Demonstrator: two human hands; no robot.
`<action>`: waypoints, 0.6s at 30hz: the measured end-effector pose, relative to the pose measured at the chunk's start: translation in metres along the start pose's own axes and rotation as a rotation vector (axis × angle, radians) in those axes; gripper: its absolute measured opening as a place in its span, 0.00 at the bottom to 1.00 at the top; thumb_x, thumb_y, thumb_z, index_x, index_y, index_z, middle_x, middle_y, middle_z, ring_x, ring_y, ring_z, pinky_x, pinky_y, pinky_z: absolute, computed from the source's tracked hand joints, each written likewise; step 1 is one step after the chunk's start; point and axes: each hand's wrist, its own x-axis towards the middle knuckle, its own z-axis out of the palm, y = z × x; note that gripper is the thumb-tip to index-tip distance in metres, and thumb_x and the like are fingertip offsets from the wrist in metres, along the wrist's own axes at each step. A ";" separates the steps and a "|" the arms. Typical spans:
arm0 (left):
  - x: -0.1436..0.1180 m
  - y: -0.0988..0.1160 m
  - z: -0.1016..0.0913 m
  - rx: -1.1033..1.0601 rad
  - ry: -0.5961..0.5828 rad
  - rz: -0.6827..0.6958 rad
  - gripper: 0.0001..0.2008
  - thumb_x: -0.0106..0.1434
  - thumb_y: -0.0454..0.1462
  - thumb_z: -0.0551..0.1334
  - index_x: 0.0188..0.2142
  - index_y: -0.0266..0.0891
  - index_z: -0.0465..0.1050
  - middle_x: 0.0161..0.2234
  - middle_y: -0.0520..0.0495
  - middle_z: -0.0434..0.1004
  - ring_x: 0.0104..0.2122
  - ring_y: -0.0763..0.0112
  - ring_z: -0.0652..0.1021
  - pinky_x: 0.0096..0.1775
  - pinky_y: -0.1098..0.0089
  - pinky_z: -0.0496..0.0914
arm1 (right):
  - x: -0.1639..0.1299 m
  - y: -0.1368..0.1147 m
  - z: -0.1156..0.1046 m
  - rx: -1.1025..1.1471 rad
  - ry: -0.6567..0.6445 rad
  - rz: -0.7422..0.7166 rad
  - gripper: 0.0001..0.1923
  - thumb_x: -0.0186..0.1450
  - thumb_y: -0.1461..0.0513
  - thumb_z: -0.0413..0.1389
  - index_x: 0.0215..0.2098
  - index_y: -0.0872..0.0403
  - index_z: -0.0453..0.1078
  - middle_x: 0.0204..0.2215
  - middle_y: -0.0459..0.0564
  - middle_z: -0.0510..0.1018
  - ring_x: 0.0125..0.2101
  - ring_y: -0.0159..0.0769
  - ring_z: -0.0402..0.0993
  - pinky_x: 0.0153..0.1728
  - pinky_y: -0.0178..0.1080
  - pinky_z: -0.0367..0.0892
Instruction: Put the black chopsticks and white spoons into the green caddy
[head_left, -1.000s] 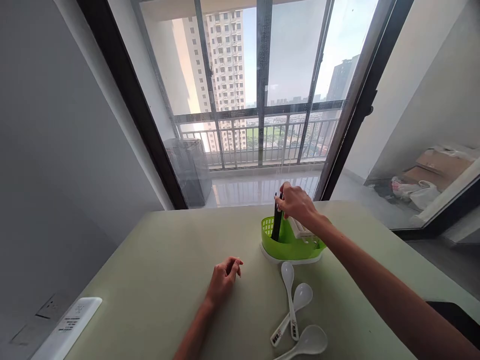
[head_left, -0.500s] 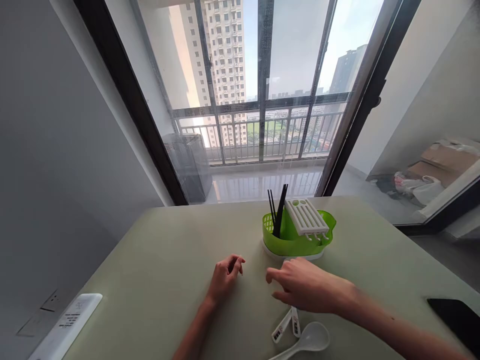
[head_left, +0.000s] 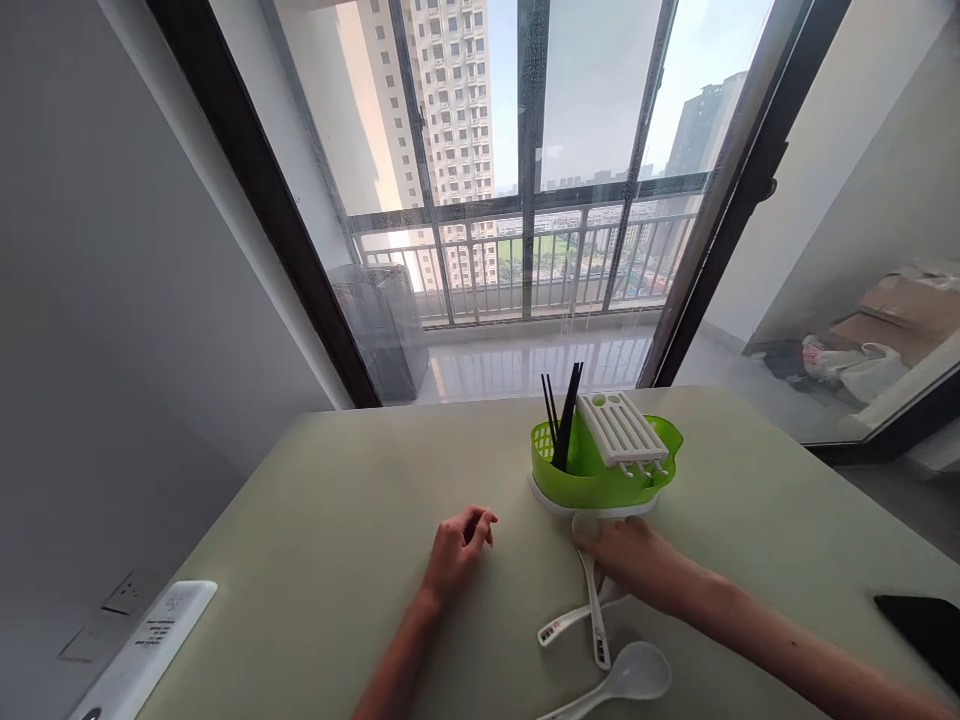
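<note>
My right hand point(head_left: 634, 555) reaches in from the right, its fingers curled at the bowl of a white spoon point(head_left: 592, 580) and closed on it; the fingertips are partly hidden. This spoon's handle points toward me and crosses over a second white spoon point(head_left: 566, 626), whose far end lies beneath my hand. Closer to me is a larger white serving spoon point(head_left: 639, 671). My left hand point(head_left: 459, 545) rests on the table, loosely curled with nothing in it. Just beyond my right hand stands a green cutlery holder point(head_left: 577, 488) with a white slotted rack point(head_left: 621, 428).
Black chopsticks point(head_left: 565, 420) stand upright in the holder's left part. A white power strip point(head_left: 154, 640) lies at the left table edge, and a black flat object point(head_left: 919, 625) at the right. A glass door with dark frames point(head_left: 690, 260) rises behind the table point(head_left: 360, 500).
My right hand has closed on a spoon, and that spoon's bowl now shows beside the fingers. Both small spoons have shifted and now cross. My left hand stays in place on the table.
</note>
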 end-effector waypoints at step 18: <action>0.000 -0.005 0.003 -0.003 -0.004 0.016 0.21 0.71 0.50 0.53 0.36 0.39 0.77 0.25 0.52 0.75 0.23 0.73 0.68 0.28 0.73 0.61 | 0.020 -0.009 0.005 -0.086 -0.019 -0.078 0.14 0.64 0.73 0.53 0.43 0.51 0.71 0.30 0.50 0.82 0.29 0.41 0.79 0.27 0.37 0.54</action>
